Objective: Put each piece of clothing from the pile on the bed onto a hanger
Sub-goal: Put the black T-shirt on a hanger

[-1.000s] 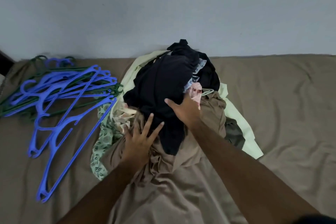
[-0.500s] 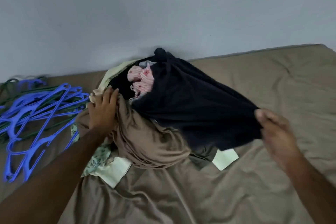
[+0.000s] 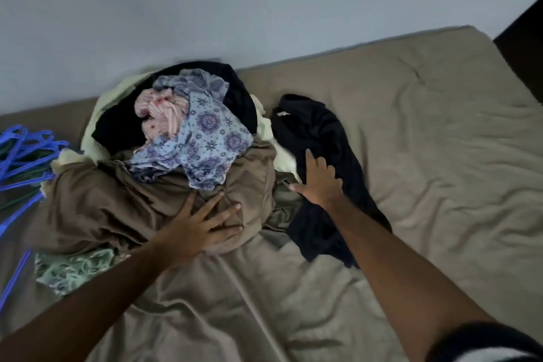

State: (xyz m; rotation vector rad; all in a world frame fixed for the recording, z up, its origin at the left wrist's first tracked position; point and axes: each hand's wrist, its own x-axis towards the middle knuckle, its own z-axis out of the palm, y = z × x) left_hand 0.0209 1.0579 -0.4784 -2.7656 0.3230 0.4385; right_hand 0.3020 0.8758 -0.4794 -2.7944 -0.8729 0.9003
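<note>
Where right hand [image 3: 318,182] rests — black garment [image 3: 326,138].

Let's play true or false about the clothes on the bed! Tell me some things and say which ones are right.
1. The left hand rests flat on the brown crumpled cloth. True.
2. The right hand holds a blue plastic hanger. False: it lies on the black garment, fingers straight.
3. The blue plastic hangers lie left of the pile. True.
4. The light blue flower-patterned cloth is under the pile. False: it sits on top.
5. The black garment hangs on a hanger. False: it lies on the tan bedsheet.
</note>
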